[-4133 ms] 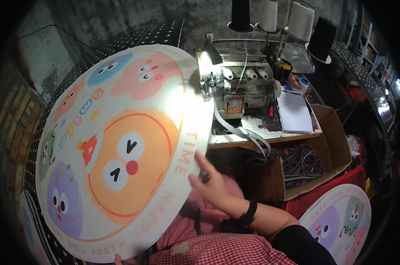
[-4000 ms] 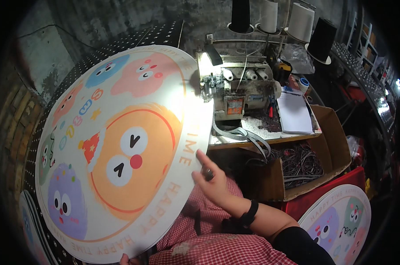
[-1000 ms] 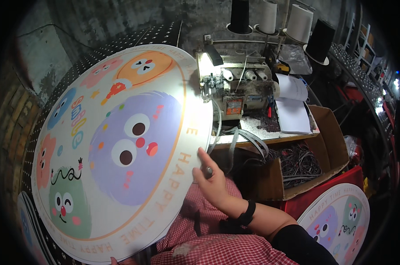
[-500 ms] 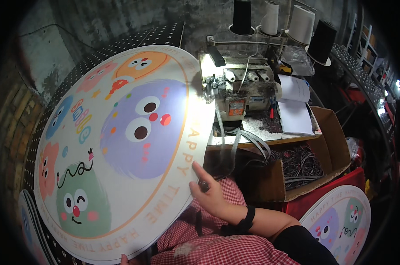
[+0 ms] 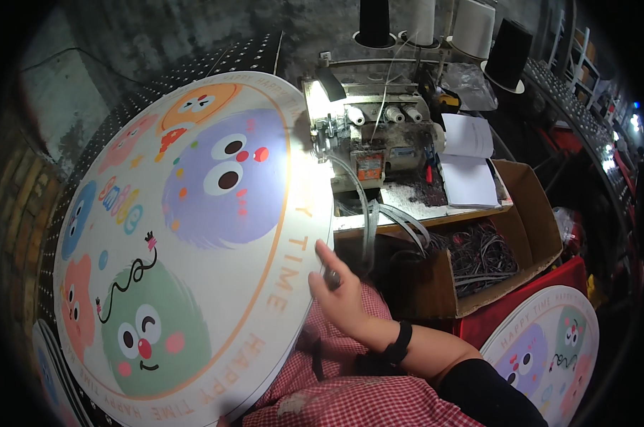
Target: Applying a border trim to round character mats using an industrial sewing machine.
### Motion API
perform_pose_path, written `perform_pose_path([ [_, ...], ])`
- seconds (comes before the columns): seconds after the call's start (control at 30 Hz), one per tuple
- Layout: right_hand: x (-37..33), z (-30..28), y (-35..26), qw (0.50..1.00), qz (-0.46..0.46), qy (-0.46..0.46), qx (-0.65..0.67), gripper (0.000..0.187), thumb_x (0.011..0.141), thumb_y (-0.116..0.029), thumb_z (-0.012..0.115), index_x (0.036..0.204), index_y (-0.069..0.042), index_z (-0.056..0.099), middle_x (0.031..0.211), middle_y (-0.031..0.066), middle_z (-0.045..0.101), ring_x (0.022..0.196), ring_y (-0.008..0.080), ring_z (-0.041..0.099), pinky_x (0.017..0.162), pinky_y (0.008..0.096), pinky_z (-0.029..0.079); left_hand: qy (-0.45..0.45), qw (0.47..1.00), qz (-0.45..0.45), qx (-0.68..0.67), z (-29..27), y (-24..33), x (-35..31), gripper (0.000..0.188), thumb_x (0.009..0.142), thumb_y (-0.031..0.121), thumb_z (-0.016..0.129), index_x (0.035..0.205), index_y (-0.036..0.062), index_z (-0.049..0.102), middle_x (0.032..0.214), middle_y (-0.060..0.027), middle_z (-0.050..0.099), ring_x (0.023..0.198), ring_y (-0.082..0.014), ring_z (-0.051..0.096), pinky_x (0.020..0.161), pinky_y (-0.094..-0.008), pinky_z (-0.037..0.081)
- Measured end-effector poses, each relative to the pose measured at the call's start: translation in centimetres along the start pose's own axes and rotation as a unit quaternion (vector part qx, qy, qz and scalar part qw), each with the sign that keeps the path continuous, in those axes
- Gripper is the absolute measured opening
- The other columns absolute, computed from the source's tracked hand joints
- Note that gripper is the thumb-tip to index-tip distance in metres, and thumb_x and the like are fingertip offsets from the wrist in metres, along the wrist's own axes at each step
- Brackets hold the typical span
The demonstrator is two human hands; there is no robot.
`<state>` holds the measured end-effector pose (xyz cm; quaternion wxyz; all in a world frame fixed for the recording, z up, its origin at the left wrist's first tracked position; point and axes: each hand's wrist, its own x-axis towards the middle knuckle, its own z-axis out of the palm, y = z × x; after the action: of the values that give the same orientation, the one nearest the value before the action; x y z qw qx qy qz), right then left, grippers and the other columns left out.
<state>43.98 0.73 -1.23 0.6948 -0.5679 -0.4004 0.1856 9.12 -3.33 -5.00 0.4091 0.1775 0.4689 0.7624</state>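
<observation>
A large round white mat (image 5: 215, 285) with colourful cartoon faces fills the left and middle, its right edge at the sewing head of an overlock sewing machine (image 5: 379, 139). My right hand (image 5: 343, 299) is at the mat's near right rim, index finger and thumb against the edge, other fingers curled. Something small and dark shows between thumb and index finger; I cannot make out what it is. A grey binding strip (image 5: 369, 235) runs up to the machine beside the mat. Of my left hand, at most a sliver shows at the lower edge by the mat; its fingers are hidden.
Thread cones (image 5: 472, 28) stand behind the machine. An open notebook (image 5: 467, 160) lies on the machine table. Right of my hand, a cardboard box (image 5: 531, 235) holds tangled grey strips. Another round mat (image 5: 542, 356) is at the lower right, and more mat edges (image 5: 48, 363) show lower left.
The mat has turned counterclockwise, its right rim moving up toward the machine. My right hand has shifted slightly up with the rim. The left fingertips have nearly gone from the lower edge.
</observation>
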Motion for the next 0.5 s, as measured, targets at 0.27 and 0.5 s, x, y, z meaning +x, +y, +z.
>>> perform_pose_path([
  [0.27, 1.9, -0.5, -0.7, 0.995, 0.099, -0.008, -0.001, 0.053, 0.08, -0.008, 0.057, 0.129, -0.003, 0.037, 0.108, 0.015, 0.058, 0.091, 0.0115, 0.056, 0.076, 0.0234, 0.045, 0.004, 1.0, 0.003, 0.006, -0.1, 0.1, -0.1, 0.025, 0.084, 0.018, 0.049, 0.095, -0.0045, 0.051, 0.073, -0.0078, 0.051, 0.057, -0.0139, 0.044, 0.054, -0.0239, 0.042],
  [0.5, -1.4, -0.4, -0.2, 0.997, 0.039, -0.066, -0.011, 0.053, 0.079, -0.009, 0.06, 0.129, -0.006, 0.04, 0.105, 0.0138, 0.06, 0.082, 0.0094, 0.057, 0.072, 0.0212, 0.044, 0.012, 1.0, 0.007, 0.007, -0.5, 0.2, -0.2, 0.025, 0.084, 0.018, 0.049, 0.094, -0.0042, 0.051, 0.072, -0.0073, 0.051, 0.056, -0.0135, 0.044, 0.054, -0.0237, 0.042],
])
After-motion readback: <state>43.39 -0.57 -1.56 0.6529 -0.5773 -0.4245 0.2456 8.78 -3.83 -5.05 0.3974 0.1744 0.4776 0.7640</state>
